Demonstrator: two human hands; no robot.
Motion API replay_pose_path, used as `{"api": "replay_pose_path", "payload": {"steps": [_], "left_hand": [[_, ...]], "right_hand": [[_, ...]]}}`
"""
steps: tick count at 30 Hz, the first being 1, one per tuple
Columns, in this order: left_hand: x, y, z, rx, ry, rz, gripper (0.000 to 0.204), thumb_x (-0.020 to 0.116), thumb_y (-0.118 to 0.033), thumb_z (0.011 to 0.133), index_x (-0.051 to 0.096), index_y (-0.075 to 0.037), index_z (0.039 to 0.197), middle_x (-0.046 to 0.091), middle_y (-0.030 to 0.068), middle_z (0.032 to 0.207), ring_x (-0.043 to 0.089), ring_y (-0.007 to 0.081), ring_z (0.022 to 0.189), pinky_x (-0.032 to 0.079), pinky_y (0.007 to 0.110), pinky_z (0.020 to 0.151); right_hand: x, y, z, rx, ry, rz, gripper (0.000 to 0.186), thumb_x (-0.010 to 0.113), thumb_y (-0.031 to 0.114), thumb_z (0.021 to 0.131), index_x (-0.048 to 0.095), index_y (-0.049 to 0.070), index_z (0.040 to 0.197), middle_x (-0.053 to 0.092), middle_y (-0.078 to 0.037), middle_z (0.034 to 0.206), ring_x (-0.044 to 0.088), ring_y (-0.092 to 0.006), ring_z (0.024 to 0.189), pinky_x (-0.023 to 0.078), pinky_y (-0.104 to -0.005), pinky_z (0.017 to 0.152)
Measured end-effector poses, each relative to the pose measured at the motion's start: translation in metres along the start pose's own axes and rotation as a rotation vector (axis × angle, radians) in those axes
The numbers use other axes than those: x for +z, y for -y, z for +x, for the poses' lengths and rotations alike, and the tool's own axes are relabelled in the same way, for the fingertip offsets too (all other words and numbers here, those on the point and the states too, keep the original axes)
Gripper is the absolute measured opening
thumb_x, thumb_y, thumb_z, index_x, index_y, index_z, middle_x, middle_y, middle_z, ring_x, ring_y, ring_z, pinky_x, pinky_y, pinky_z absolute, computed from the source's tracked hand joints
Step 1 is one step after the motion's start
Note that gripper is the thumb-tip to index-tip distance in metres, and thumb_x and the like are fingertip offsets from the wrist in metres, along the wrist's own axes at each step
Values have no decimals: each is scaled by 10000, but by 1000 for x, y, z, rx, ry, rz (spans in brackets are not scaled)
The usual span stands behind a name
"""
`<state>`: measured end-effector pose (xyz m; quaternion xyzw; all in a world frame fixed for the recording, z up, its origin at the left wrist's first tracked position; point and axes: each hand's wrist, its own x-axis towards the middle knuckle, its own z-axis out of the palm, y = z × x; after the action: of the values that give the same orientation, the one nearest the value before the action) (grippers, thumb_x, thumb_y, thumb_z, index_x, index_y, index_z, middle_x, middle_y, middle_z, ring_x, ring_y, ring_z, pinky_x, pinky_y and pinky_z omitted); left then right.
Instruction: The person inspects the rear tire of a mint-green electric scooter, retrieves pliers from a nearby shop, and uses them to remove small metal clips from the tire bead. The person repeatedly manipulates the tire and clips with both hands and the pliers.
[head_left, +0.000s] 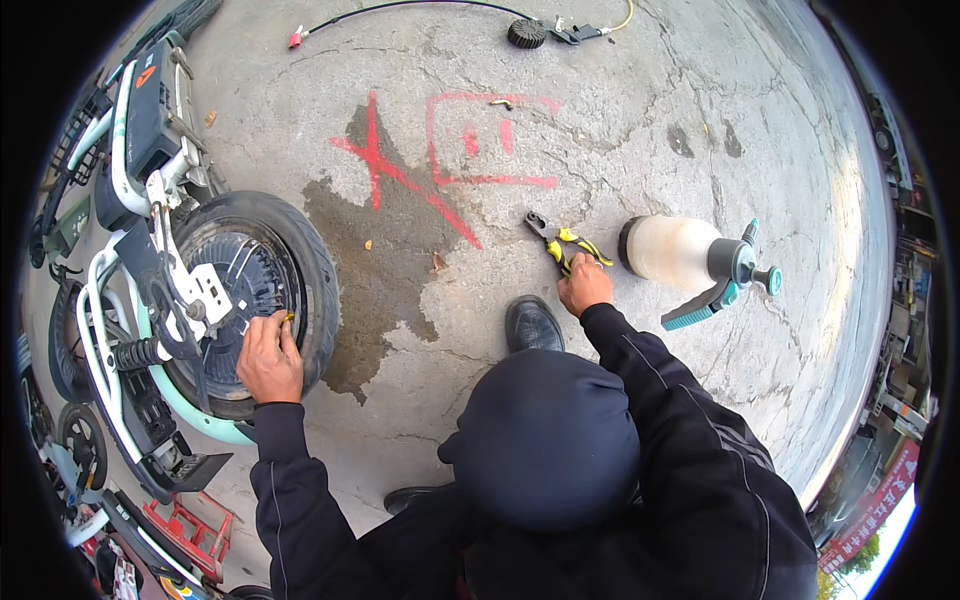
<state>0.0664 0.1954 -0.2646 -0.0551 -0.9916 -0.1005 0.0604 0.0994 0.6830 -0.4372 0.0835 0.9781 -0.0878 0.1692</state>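
My left hand (pixel 270 357) is at the wheel (pixel 322 270) of a scooter lying on its side. Thumb and fingers pinch together at the inner edge of the black tyre, by a small brass-coloured piece (pixel 291 317); whether it is loose or fixed to the wheel I cannot make out. To the right, my right hand (pixel 585 287) closes round the handles of yellow-and-black pliers (pixel 562 243). The pliers' dark jaws point up and left, close to the concrete. Just right of them lies a pump spray bottle (pixel 672 250) with a whitish body and a teal-and-grey head.
A dark wet patch (pixel 375 270) spreads beside the wheel on the cracked concrete, near red painted marks (pixel 490 183). Farther off lie a hose with a round black gauge (pixel 526 34) and a small brass-coloured part (pixel 501 103). A red metal stand (pixel 192 530) stands at lower left.
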Motion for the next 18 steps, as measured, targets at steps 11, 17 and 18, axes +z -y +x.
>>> {"api": "replay_pose_path", "payload": {"steps": [11, 17, 18], "left_hand": [[-1, 0, 0, -26, 11, -16, 163, 701, -34, 865, 695, -79, 1023, 592, 79, 847, 633, 286, 804, 501, 398, 697], [0, 2, -1, -32, 1, -22, 160, 710, -60, 871, 698, -78, 1029, 603, 86, 861, 636, 301, 810, 505, 405, 707], [0, 2, -2, -45, 4, -6, 153, 711, -59, 872, 697, -75, 1024, 607, 88, 860, 638, 306, 809, 507, 407, 706]], "right_hand": [[-70, 29, 10, 86, -7, 666, 500, 647, 442, 976, 674, -48, 880, 641, -271, 702, 651, -439, 648, 499, -472, 621], [-59, 18, 16, 122, -100, 596, 390, 654, 325, 938, 676, -51, 838, 669, -282, 755, 652, -494, 728, 533, -522, 679], [-56, 12, 21, 78, -121, 466, 375, 646, 309, 932, 679, -53, 841, 669, -289, 762, 655, -493, 736, 538, -522, 691]]}}
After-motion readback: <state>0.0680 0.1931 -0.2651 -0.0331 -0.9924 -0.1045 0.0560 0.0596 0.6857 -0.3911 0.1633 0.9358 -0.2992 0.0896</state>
